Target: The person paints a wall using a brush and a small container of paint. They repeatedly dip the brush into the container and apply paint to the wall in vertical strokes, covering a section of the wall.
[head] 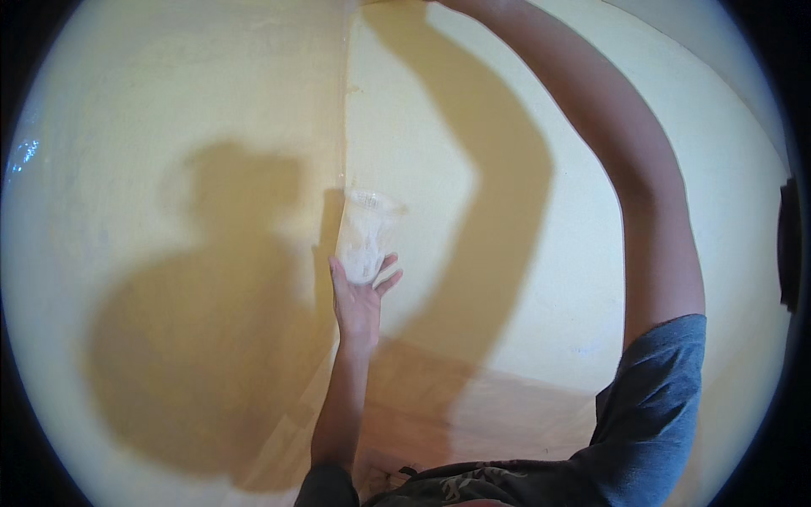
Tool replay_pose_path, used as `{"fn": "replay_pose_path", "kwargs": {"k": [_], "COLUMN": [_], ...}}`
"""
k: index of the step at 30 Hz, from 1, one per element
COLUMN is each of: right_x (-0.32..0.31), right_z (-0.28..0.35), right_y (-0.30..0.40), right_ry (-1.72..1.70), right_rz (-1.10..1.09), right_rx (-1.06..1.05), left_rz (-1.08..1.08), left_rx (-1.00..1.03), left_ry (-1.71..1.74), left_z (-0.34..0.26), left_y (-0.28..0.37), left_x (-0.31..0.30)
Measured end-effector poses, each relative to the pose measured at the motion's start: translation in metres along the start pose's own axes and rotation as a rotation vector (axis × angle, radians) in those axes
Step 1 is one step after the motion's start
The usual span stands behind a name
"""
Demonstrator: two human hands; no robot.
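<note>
My left hand (358, 310) is raised before the corner where two cream-painted walls meet. It holds a translucent plastic cup (367, 237) from below, the thumb on its left side and the fingers on its right. White residue coats the inside of the cup, and its rim bears small markings. How full it is I cannot tell. My right arm (652, 190) stretches up along the right wall (570, 266) and leaves the picture at the top edge. The right hand itself is out of view, so what it touches or holds is hidden.
The left wall (158, 95) carries a shadow of my head and body. A vertical seam (344, 114) marks the corner, with small rough patches beside it. Brown flooring (507, 412) lies below. A dark object (789, 244) shows at the right rim.
</note>
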State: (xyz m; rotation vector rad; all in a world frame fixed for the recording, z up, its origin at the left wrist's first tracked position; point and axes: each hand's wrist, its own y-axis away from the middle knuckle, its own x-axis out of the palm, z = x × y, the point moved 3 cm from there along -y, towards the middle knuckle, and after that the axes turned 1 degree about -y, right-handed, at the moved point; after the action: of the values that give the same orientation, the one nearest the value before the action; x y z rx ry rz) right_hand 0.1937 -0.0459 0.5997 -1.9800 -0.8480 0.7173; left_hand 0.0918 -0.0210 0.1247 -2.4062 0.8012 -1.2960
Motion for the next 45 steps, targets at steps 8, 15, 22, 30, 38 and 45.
{"fn": "replay_pose_path", "kwargs": {"k": [8, 15, 22, 30, 38, 45], "right_x": [0.015, 0.104, -0.023, -0.082, -0.003, -0.039], "right_z": [0.033, 0.046, -0.096, -0.118, -0.052, -0.11], "right_y": [-0.014, -0.043, -0.001, 0.045, 0.05, 0.018], "right_ry": [0.045, 0.013, 0.296, 0.716, 0.583, 0.771], "right_rz": [0.026, 0.116, 0.261, 0.348, 0.036, -0.019], "right_rx": [-0.13, -0.13, 0.061, 0.231, -0.087, 0.127], "left_rz": [-0.212, -0.246, -0.191, -0.255, -0.25, -0.45], "left_rx": [-0.143, -0.2, -0.181, -0.198, -0.281, -0.316], "left_ry": [0.041, 0.053, 0.094, 0.214, 0.171, 0.094], "left_z": [0.055, 0.088, 0.074, 0.074, 0.114, 0.102], "left_y": [0.043, 0.003, -0.001, -0.013, -0.01, -0.01], "left_x": [-0.055, -0.126, -0.106, -0.144, -0.172, -0.169]}}
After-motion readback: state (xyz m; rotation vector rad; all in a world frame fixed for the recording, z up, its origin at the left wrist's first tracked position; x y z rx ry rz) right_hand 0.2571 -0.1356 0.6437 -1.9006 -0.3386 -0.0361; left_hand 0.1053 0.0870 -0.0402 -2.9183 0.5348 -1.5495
